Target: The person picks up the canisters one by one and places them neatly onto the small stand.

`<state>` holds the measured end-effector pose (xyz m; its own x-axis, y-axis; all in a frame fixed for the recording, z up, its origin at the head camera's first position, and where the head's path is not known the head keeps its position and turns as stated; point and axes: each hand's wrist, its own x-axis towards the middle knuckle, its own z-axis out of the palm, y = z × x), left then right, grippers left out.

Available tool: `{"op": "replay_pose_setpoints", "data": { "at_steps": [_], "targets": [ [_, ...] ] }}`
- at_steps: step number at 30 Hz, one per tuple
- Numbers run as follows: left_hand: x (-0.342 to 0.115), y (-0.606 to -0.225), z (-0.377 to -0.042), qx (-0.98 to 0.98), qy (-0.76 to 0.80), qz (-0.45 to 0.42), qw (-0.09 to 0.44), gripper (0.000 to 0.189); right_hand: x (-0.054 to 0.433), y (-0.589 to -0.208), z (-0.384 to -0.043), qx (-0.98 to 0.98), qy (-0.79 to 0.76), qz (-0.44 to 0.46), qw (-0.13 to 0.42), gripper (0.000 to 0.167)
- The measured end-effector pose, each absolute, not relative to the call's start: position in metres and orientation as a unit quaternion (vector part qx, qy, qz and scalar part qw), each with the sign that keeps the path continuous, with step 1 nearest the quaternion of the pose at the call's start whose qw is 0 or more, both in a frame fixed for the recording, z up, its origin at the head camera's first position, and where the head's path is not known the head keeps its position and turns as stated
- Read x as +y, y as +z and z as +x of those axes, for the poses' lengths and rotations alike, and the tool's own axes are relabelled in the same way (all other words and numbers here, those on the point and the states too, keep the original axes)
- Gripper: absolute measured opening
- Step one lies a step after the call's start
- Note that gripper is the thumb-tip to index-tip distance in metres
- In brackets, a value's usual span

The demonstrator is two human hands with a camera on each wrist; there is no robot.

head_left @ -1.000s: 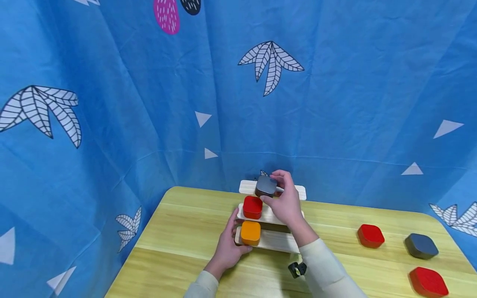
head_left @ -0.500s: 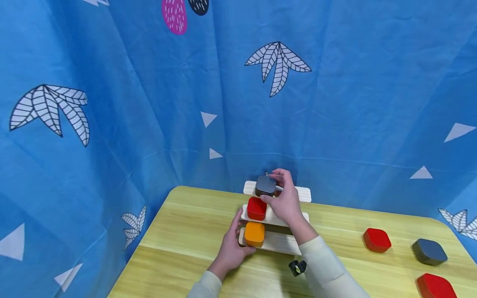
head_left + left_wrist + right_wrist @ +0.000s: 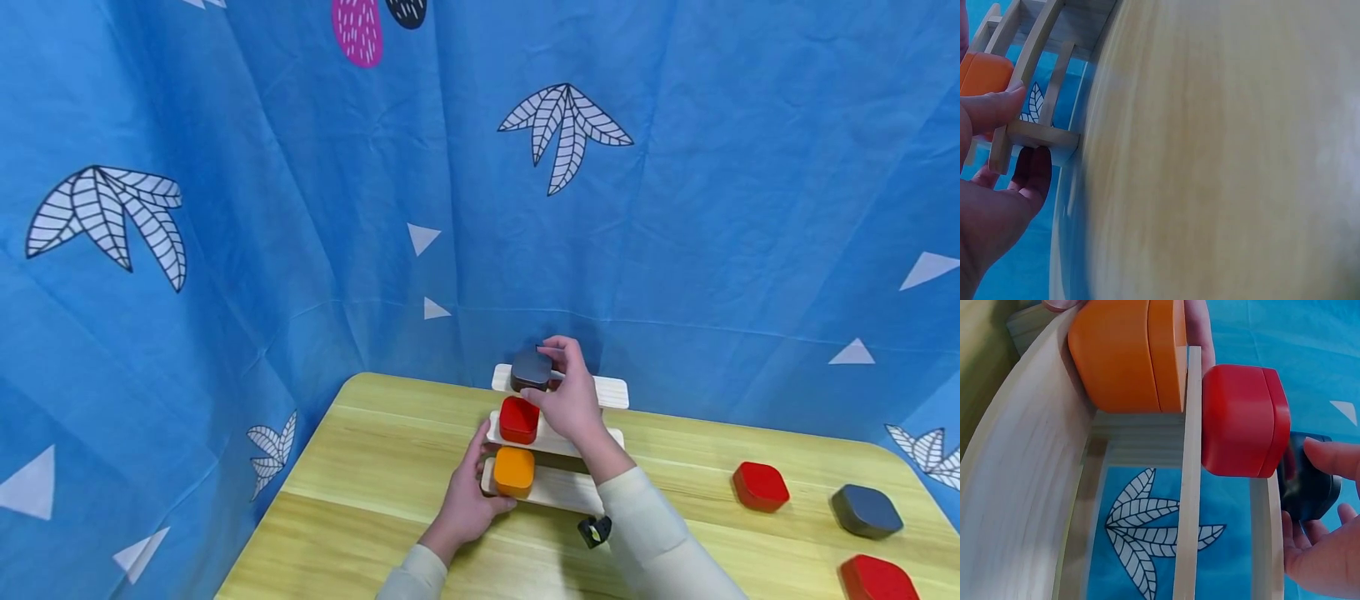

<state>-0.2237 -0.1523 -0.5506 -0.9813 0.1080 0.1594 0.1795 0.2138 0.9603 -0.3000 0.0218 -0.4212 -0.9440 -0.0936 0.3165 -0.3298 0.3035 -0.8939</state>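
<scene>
A small wooden tiered rack stands near the back of the table. On its lowest tier sits an orange box, with a red box one tier up, both toward the left end. My right hand pinches a dark grey box between thumb and fingers at the top tier. In the right wrist view the dark box is beside the red one. My left hand grips the rack's left end, its thumb on the front slat by the orange box and its fingers curled underneath.
On the right of the table lie a red box, a dark grey box and another red box at the frame's edge. A blue patterned curtain hangs right behind the table. A black wrist device sits under the right forearm.
The head view has shifted, so the rack and the boxes appear a little farther right. Relative to the rack, my right hand has moved slightly left with the dark grey box. The left hand keeps its grip.
</scene>
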Motion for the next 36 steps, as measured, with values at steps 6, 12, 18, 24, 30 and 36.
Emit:
{"op": "replay_pose_setpoints", "data": {
  "at_steps": [6, 12, 18, 24, 30, 36],
  "targets": [
    [-0.1514, -0.5498, -0.2234, -0.782, -0.618, -0.085, 0.024, 0.125, 0.0216, -0.4221, -0.3023, -0.804, 0.572, 0.132, 0.095, 0.077],
    [-0.1517, -0.5509, -0.2252, -0.779, -0.620, -0.086, 0.022, 0.124, 0.0213, -0.4220, -0.3054, -0.803, 0.572, 0.137, 0.096, 0.078],
    [-0.1515, -0.5512, -0.2258, -0.780, -0.619, -0.087, 0.025, 0.126, 0.0194, -0.4221, -0.3082, -0.807, 0.567, 0.138, 0.089, 0.078],
    [-0.1509, -0.5509, -0.2258, -0.781, -0.619, -0.084, 0.028, 0.126, 0.0187, -0.4226, -0.3084, -0.809, 0.565, 0.137, 0.089, 0.078],
    [-0.1511, -0.5508, -0.2254, -0.782, -0.617, -0.082, 0.027, 0.124, 0.0192, -0.4238, -0.3071, -0.809, 0.563, 0.138, 0.100, 0.079],
    [-0.1524, -0.5531, -0.2259, -0.783, -0.615, -0.091, 0.031, 0.126, 0.0194, -0.4249, -0.3061, -0.805, 0.566, 0.140, 0.104, 0.084]
  ]
}}
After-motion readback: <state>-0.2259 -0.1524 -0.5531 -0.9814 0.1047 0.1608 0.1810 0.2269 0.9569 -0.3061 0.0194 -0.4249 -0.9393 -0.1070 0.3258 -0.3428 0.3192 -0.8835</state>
